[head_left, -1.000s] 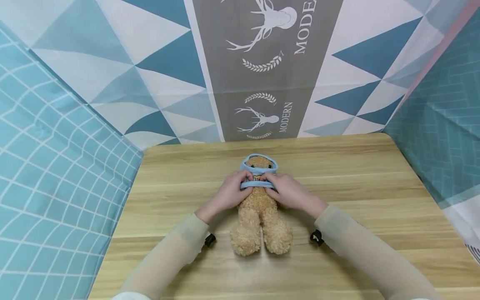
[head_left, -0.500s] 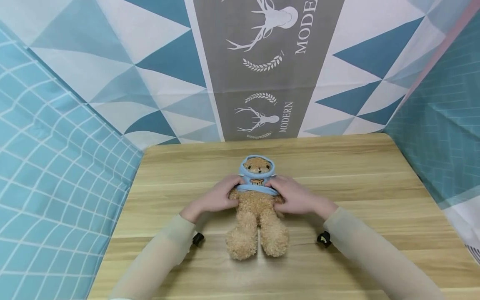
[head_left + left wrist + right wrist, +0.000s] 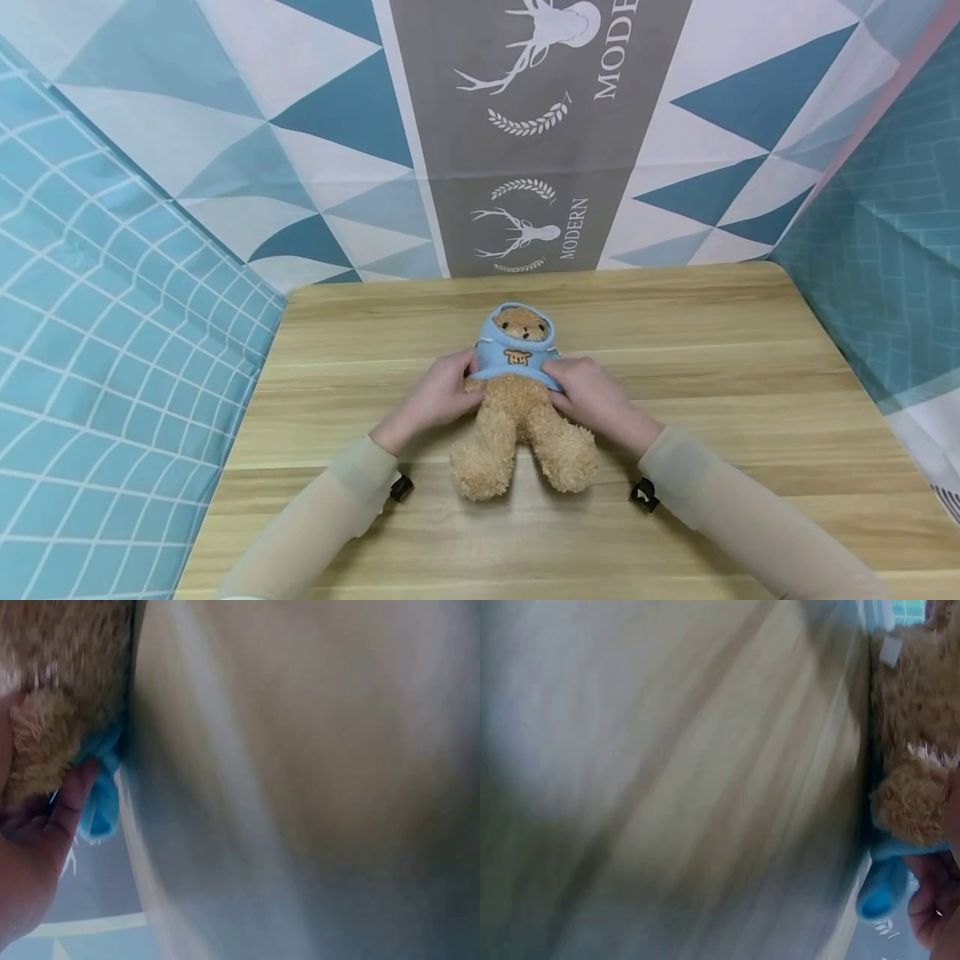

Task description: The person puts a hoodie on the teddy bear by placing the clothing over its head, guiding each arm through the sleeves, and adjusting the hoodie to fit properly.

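A tan plush teddy bear lies face up on the wooden table in the head view, its feet towards me. It wears a light blue hoodie with a small bear patch; the hood frames its face. My left hand grips the bear's left-of-view side at the hem, thumb and fingers around the furry paw and blue sleeve. On the other side my right hand holds the matching paw, fingers against the blue sleeve. Some fingertips are hidden by fur and cloth.
The wood-grain table reaches back to a patterned cloth wall. Blue tiled-print cloth stands along the left, and teal cloth along the right. Black wrist devices show below both forearms.
My hands have moved from the middle of the hoodie's hem out to the bear's sides. The face now shows in the hood opening, and the patch is fully uncovered. The bear's legs have spread apart.
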A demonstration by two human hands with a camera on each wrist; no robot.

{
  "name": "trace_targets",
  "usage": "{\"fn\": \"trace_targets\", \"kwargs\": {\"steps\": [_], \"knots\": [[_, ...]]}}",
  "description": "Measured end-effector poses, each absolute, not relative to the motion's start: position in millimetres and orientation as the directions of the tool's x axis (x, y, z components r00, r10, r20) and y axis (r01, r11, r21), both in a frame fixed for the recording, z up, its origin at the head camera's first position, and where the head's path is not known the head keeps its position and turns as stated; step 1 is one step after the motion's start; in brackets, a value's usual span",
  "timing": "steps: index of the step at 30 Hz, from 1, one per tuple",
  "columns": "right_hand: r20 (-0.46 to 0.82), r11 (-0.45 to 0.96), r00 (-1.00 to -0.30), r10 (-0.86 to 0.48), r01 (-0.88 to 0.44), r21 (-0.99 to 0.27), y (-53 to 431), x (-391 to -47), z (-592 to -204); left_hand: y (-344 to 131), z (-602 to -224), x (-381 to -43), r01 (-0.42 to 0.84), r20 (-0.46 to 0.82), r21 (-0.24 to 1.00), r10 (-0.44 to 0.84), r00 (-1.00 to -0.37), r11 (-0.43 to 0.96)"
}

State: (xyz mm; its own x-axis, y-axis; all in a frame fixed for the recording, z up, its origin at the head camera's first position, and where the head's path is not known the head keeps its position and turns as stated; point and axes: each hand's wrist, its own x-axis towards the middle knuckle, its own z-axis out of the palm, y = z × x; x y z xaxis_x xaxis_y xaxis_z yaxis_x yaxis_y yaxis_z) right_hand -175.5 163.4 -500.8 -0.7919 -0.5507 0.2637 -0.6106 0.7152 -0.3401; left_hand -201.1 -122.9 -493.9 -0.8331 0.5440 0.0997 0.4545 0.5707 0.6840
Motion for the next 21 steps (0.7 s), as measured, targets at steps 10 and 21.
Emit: {"fn": "trace_targets", "kwargs": {"steps": [10,21], "knots": [[0.445,0.731,-0.71,-0.546,-0.663,-0.16,159,-177,-500,-112,-498,-189,0.542,0.264,0.589,0.491,-0.83,0.599],[0.197,0.667,-0.778,-0.597,-0.618,-0.417,188,-169,-470,-128,-489,-180,0.068,-0.117,0.837,0.299,-0.947,0.543]]}}
